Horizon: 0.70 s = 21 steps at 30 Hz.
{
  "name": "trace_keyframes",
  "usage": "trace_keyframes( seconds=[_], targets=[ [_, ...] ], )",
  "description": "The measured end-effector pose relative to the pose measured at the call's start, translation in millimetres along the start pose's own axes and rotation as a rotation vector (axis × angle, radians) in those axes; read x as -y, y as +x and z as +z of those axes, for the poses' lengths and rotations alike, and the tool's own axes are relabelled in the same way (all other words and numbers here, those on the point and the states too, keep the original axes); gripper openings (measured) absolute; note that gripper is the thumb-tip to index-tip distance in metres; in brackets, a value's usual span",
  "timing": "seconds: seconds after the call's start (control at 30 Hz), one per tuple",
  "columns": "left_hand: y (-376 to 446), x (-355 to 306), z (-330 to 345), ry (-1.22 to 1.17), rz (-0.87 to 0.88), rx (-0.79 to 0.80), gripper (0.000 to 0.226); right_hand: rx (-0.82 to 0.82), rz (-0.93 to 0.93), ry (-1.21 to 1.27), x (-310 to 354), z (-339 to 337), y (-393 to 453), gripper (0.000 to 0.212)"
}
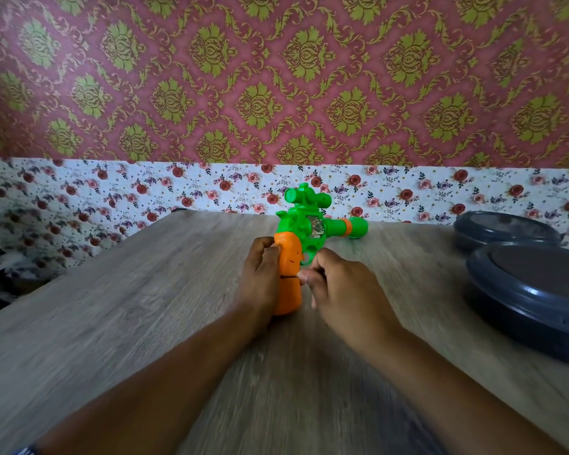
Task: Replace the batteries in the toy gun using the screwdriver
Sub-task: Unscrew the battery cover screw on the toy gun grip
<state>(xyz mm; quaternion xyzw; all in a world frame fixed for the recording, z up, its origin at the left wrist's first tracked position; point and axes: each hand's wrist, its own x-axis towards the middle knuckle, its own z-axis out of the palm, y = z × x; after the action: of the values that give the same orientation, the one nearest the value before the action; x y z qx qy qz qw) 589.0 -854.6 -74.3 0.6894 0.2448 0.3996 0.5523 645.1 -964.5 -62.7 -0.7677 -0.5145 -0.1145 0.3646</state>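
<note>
A green toy gun (306,224) with an orange grip (289,257) and a scope on top stands on the wooden table (145,307), muzzle pointing right. My left hand (260,274) grips the orange handle from its left side. My right hand (342,284) is curled around a thin dark screwdriver (291,276); only its short tip shows, touching the grip's right side at a dark seam. The rest of the tool is hidden inside my fist.
Two dark round lidded containers stand at the right: one near (532,297) and one farther back (503,229). A floral-papered wall (178,188) rises right behind the table's far edge. A dark object sits off the table's left side.
</note>
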Motion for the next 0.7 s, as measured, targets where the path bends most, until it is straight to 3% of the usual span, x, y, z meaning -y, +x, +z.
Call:
trace_keyframes(
  seconds=[0.47, 0.6, 0.7],
  targets=[
    [1.8, 2.3, -1.4, 0.006, 0.012, -0.001, 0.020, -0.051, 0.010, 0.271, -3.8, 2.5, 1.1, 0.011],
    [1.9, 0.2, -0.2, -0.013, 0.006, -0.004, 0.018, -0.006, 0.121, -0.058, -5.6, -0.9, 0.2, 0.042],
    [3.4, 2.4, 1.0, -0.011, -0.007, 0.000, 0.016, 0.029, 0.182, -0.056, -5.1, -2.8, 0.8, 0.051]
  ],
)
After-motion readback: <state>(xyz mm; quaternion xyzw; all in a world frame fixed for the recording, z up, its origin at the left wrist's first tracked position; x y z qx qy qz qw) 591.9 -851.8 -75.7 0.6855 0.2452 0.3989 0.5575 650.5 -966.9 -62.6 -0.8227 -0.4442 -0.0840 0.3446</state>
